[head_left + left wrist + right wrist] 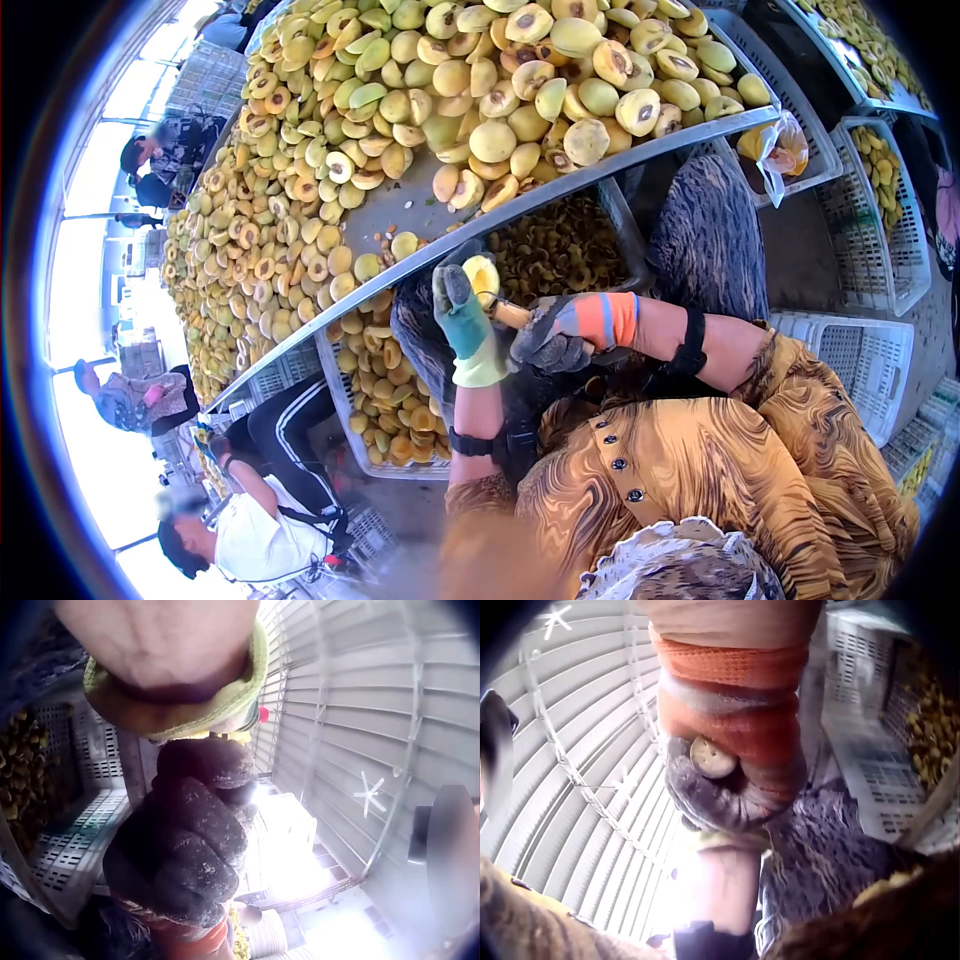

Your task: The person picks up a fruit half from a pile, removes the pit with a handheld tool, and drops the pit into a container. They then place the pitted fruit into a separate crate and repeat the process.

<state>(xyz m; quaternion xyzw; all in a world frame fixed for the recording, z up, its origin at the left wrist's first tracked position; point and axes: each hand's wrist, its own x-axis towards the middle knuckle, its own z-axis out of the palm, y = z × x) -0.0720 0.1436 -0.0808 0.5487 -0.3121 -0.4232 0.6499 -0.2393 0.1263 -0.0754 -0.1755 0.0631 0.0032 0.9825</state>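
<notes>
In the head view the left hand, in a green and dark glove, holds a halved yellow fruit between fingers and thumb. The right hand, in an orange and grey glove, grips the wooden handle of a tool whose far end meets the fruit. The handle's round butt shows in the right wrist view, inside the curled fingers of the right hand. In the left wrist view the right hand's dark glove hides the fruit; the left hand's cuff is above it.
A metal-edged table heaped with halved fruit lies beyond the hands. Below its edge are a crate of dark pieces and a crate of fruit halves. Other people sit at the left; white crates stand at the right.
</notes>
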